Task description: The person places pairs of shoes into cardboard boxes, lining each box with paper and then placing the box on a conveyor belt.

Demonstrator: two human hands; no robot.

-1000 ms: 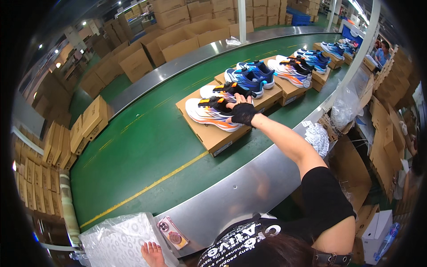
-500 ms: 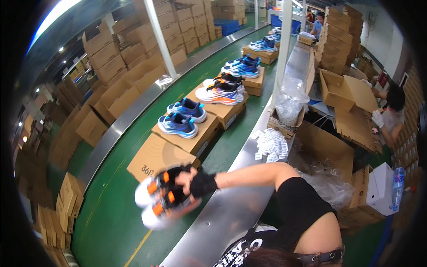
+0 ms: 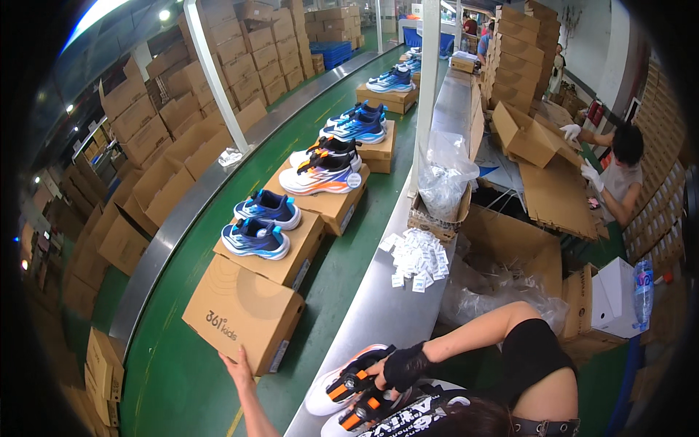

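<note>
A closed brown shoebox [image 3: 240, 302] lies on the green conveyor belt. My left hand [image 3: 238, 365] touches its near edge with the fingers apart. At the metal ledge close to my body, my right hand [image 3: 397, 370], in a black fingerless glove, is closed on a pair of white-and-black sneakers [image 3: 357, 379] with orange details. The lower parts of these sneakers run behind my shirt and out of sight. Just beyond the closed box, a pair of blue sneakers [image 3: 256, 239] stands on another shoebox [image 3: 291, 251].
More sneakers [image 3: 320, 175] sit on boxes farther along the belt. A heap of small white packets [image 3: 419, 258] lies on the metal ledge [image 3: 342, 328], near a carton of clear plastic bags [image 3: 444, 178]. At the right, a gloved co-worker [image 3: 619, 175] handles an open carton [image 3: 520, 135].
My right hand has brought the sneakers from over the belt back to the ledge beside me. My left hand has come into view at the box. The co-worker has lifted the carton's flap.
</note>
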